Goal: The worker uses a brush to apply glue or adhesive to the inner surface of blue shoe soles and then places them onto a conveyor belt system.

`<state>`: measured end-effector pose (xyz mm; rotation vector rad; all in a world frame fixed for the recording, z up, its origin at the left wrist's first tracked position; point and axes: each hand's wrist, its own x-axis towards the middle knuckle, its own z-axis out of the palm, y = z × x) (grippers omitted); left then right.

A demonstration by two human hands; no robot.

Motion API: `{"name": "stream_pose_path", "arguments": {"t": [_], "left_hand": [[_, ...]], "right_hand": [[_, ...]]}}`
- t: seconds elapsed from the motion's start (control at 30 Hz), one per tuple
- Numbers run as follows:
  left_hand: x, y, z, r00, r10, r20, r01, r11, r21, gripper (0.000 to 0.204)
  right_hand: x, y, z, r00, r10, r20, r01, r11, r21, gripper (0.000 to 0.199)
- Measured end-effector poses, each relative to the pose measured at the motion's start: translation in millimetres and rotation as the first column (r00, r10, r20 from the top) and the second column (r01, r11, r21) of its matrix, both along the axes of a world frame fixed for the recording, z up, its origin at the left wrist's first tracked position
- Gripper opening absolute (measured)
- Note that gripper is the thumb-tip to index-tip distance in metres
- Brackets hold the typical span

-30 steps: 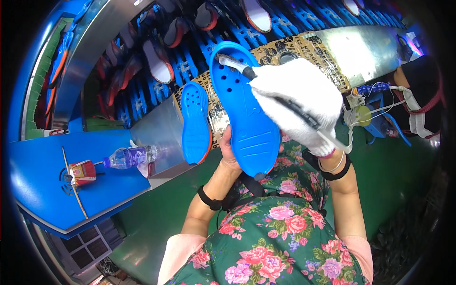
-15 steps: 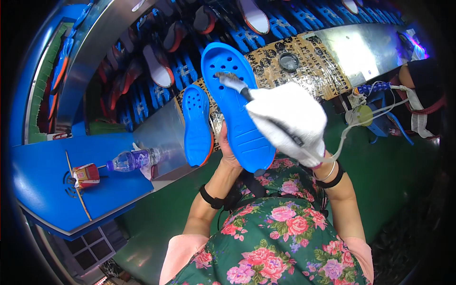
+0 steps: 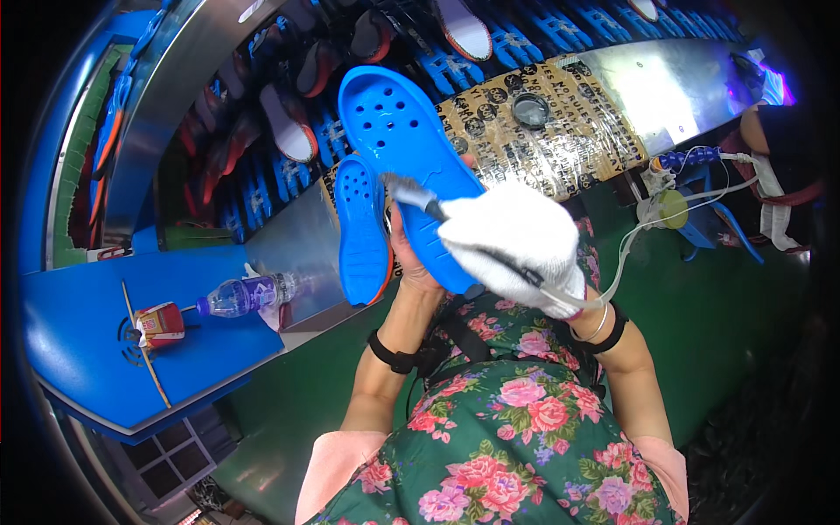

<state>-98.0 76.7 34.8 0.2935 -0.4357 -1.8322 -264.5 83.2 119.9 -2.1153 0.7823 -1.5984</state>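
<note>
Clamping a thin brush point(image 3: 411, 194) in a closed grip, the right hand point(image 3: 516, 245), in a white knit glove, presses the bristle end against the face of a bright blue shoe insole point(image 3: 404, 149). The left hand point(image 3: 411, 258) is bare and closes its grip on the insole's lower part from behind, holding it tilted with its perforated toe end up and away from the body. A thin white tube point(image 3: 630, 241) runs from the brush handle past the right wrist toward a small yellowish cup point(image 3: 672, 208). Both forearms rise from the lower edge, each with a black band at the wrist.

Just left of the held insole, a second blue insole point(image 3: 360, 232) stands on edge against the metal table point(image 3: 293, 254). A brown printed sheet point(image 3: 560, 131) covers the table behind the hands. Further left, a blue board point(image 3: 105, 350) carries a clear plastic bottle point(image 3: 249, 293) lying on its side and a small red and yellow carton point(image 3: 157, 322). Beyond the table, a conveyor of blue holders point(image 3: 324, 140) carries shoes. Green floor lies open on both sides of the person.
</note>
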Motion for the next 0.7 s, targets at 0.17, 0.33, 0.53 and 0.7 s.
{"name": "stream_pose_path", "arguments": {"t": [0.17,0.33,0.53,0.7], "left_hand": [[3.9,-2.6,-0.6,0.945,-0.013,-0.326,0.034,0.998,0.059,0.101],[0.9,-2.7,12.6,0.934,0.003,-0.356,0.041,0.992,0.115,0.096],[-1.5,-4.5,19.1,0.942,-0.101,-0.319,0.122,0.991,0.047,0.097],[-1.2,-5.5,21.8,0.945,-0.06,-0.32,0.084,0.995,0.063,0.1]], "right_hand": [[-5.4,-7.5,3.4,0.985,0.093,0.144,-0.116,0.98,0.163,0.018],[1.8,-3.9,-0.9,0.999,-0.047,-0.004,0.047,0.999,-0.018,0.021],[1.7,1.6,-17.8,0.948,0.193,0.253,-0.262,0.925,0.276,0.017],[-0.6,-0.5,-13.9,0.999,-0.018,0.029,0.016,0.998,0.056,0.019]]}}
